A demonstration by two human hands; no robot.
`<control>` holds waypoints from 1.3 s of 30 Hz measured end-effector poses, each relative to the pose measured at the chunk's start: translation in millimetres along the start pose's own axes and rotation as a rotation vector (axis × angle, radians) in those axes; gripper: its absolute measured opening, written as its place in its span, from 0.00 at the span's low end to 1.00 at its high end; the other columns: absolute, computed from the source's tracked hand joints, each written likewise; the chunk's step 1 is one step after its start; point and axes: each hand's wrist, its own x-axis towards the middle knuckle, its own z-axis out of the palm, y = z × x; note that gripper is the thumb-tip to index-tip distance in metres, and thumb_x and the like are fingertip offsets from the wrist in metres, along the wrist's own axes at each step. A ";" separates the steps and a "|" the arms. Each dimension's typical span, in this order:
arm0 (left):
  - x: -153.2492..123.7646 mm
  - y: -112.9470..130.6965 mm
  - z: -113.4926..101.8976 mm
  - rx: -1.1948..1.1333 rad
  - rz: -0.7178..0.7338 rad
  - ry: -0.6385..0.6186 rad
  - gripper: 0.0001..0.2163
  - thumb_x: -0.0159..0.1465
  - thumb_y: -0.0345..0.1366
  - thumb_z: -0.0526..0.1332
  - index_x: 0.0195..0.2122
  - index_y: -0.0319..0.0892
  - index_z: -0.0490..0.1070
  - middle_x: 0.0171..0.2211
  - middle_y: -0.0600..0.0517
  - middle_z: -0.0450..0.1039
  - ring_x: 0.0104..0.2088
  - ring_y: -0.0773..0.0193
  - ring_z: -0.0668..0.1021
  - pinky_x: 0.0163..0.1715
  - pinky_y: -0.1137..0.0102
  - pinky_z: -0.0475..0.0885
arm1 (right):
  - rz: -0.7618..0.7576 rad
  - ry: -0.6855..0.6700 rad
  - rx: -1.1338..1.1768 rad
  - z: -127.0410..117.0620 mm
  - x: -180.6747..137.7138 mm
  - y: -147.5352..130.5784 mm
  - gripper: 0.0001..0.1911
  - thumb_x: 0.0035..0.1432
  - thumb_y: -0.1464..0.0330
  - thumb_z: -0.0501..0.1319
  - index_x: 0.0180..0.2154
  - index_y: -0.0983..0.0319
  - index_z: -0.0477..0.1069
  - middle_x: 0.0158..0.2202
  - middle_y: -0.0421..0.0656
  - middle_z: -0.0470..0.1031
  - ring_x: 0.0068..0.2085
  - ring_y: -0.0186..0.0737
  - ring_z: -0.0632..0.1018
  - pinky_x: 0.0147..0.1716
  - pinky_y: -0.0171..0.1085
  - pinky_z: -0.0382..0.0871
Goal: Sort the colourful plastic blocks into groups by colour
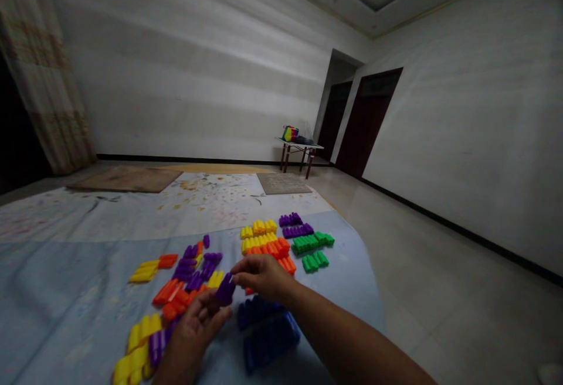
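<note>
A purple plastic piece (226,289), made up of short rounded tubes side by side, is held between my two hands above the cloth. My left hand (197,323) grips its lower end from below, thumb on one side and fingers on the other. The fingertips of my right hand (264,278) pinch its upper right edge. Beneath and left of my hands lie loose orange pieces (166,292), purple pieces (186,268) and yellow pieces (143,331). Under my right forearm sit dark blue pieces (268,341) in rows, partly hidden.
Beyond my right hand lie rows of yellow pieces (258,228), purple pieces (298,231), green pieces (312,243) and orange pieces (268,248). A light blue and floral cloth (88,291) covers the table. A brown board (127,179) and a grey mat (284,184) lie at its far edge.
</note>
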 end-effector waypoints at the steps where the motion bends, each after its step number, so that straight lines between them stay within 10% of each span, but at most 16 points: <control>1: -1.6 0.6 2.0 0.013 0.015 0.011 0.26 0.37 0.43 0.70 0.37 0.41 0.67 0.30 0.48 0.76 0.34 0.56 0.77 0.33 0.67 0.73 | -0.041 0.031 -0.030 -8.9 3.6 -1.8 0.12 0.46 0.64 0.64 0.33 0.64 0.73 0.24 0.37 0.72 0.26 0.30 0.71 0.27 0.31 0.64; 6: -7.2 2.3 7.0 0.050 0.012 0.026 0.25 0.38 0.47 0.69 0.36 0.40 0.68 0.28 0.47 0.75 0.33 0.55 0.77 0.33 0.65 0.73 | -0.031 0.357 -0.569 -86.2 23.5 -15.0 0.11 0.53 0.68 0.56 0.38 0.65 0.72 0.32 0.41 0.76 0.30 0.32 0.75 0.30 0.31 0.66; 14: -4.3 -0.6 6.5 0.051 -0.019 0.036 0.24 0.39 0.49 0.68 0.33 0.40 0.69 0.26 0.48 0.75 0.28 0.57 0.77 0.32 0.65 0.73 | 0.179 0.488 -0.960 -185.7 52.1 2.9 0.12 0.50 0.74 0.56 0.36 0.63 0.75 0.39 0.46 0.77 0.42 0.40 0.74 0.39 0.33 0.63; 26: -2.8 -5.6 5.9 0.020 -0.036 0.068 0.22 0.38 0.48 0.68 0.31 0.40 0.69 0.27 0.48 0.75 0.31 0.57 0.77 0.32 0.66 0.72 | 0.436 0.421 -1.245 -187.3 75.4 40.7 0.11 0.51 0.72 0.56 0.33 0.63 0.77 0.37 0.50 0.77 0.38 0.41 0.76 0.33 0.32 0.62; 39: -2.8 -2.9 0.1 0.077 -0.067 -0.063 0.21 0.43 0.48 0.66 0.33 0.40 0.68 0.28 0.49 0.74 0.30 0.60 0.77 0.33 0.67 0.71 | 0.355 0.327 -1.340 -172.2 52.4 25.6 0.12 0.51 0.71 0.54 0.32 0.60 0.76 0.36 0.45 0.77 0.37 0.38 0.75 0.31 0.30 0.59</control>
